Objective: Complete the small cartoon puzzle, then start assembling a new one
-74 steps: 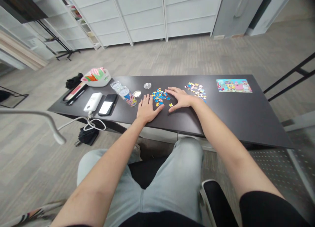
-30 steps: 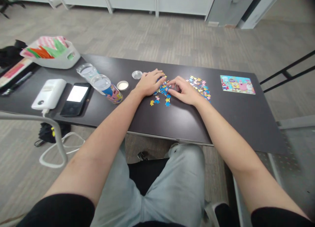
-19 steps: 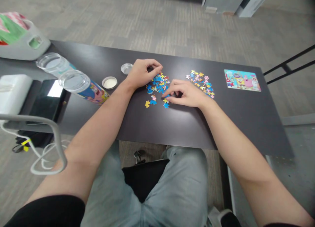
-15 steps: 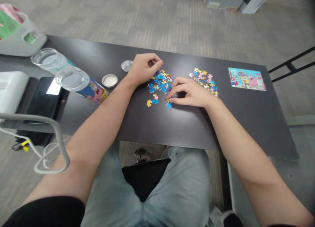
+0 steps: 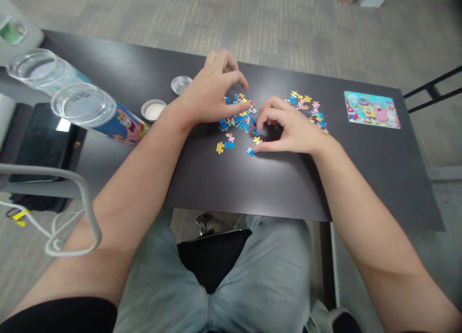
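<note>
My left hand (image 5: 216, 90) is open over a pile of small jigsaw pieces (image 5: 240, 114), its thumb stretched across the pile and its fingers apart. Beside it, my right hand (image 5: 288, 126) is also open, thumb and fingers well apart. Its thumb tip touches or nearly touches a blue jigsaw piece (image 5: 250, 151). A yellow jigsaw piece (image 5: 257, 140) lies between its thumb and curled fingers. Left of these sit a yellow-orange piece (image 5: 220, 147), a blue piece (image 5: 229, 145) and a pink piece (image 5: 230, 137). Behind my right hand spreads a second pile of pieces (image 5: 312, 109), partly hidden.
A cartoon picture card (image 5: 372, 109) lies on the right of the dark table (image 5: 393, 179). To the left stand two clear-topped tubes (image 5: 84, 107) (image 5: 39, 73), with two round lids (image 5: 153, 110) (image 5: 181, 85) nearby. A black tablet-like device (image 5: 43, 140) and a white cable (image 5: 86, 198) are farther left.
My left hand has opened, its thumb reaching over the pile. My right thumb and fingers have spread apart, exposing the yellow piece. The view has shifted slightly.
</note>
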The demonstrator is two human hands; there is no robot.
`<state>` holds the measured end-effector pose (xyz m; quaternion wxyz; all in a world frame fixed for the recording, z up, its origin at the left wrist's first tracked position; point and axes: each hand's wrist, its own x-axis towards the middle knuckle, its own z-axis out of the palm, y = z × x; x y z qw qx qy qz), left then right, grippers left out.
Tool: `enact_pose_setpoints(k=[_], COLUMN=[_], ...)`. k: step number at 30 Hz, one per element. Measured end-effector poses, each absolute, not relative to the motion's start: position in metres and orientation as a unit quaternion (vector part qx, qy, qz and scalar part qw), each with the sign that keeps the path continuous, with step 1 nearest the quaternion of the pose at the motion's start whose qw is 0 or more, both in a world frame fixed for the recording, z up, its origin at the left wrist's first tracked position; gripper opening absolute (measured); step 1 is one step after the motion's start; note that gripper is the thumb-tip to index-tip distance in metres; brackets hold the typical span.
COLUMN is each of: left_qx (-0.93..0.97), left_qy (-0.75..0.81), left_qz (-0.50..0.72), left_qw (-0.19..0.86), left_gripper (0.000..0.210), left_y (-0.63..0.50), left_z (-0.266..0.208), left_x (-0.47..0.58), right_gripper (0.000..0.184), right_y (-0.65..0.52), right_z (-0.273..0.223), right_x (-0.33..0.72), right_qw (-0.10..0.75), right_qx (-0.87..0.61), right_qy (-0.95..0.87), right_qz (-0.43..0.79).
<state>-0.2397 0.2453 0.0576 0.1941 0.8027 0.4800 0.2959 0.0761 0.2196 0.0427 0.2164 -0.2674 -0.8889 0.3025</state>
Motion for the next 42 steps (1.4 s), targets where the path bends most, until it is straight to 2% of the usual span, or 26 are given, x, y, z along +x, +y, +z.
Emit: enact_pose_setpoints(k=[2, 11, 15, 26, 37, 40, 42], left_qx=[0.799, 0.802, 0.795, 0.822, 0.821, 0.818, 0.810], left_qy=[0.480, 0.470, 0.473, 0.499, 0.507, 0.508, 0.519], left_qz=[0.297, 0.285, 0.291, 0.214, 0.188, 0.201, 0.208], left_qw=[0.209, 0.236, 0.244, 0.174, 0.182, 0.182, 0.176], left_gripper=[0.034, 0.025, 0.022, 0.029, 0.032, 0.030, 0.029], left_y=[0.248, 0.261, 0.259, 0.240, 0.246, 0.248, 0.248], left_z=[0.051, 0.033, 0.039, 0.076, 0.071, 0.070, 0.071], left_x=[-0.240, -0.243, -0.241, -0.238, -0.246, -0.248, -0.250], right_gripper=[0.060, 0.038, 0.037, 0.037, 0.017, 0.021, 0.032], right_y=[0.217, 0.223, 0.230, 0.232, 0.233, 0.232, 0.231], right_z=[0.042, 0.037, 0.038, 0.039, 0.040, 0.042, 0.043], right_x=[0.073, 0.076, 0.083, 0.086, 0.091, 0.089, 0.088], right_qw=[0.204, 0.245, 0.275, 0.253, 0.254, 0.249, 0.233], right_qx=[-0.273, -0.327, -0.326, -0.304, -0.296, -0.286, -0.289], right_qy=[-0.892, -0.876, -0.876, -0.887, -0.882, -0.886, -0.889], right_qz=[0.298, 0.255, 0.226, 0.239, 0.265, 0.268, 0.267])
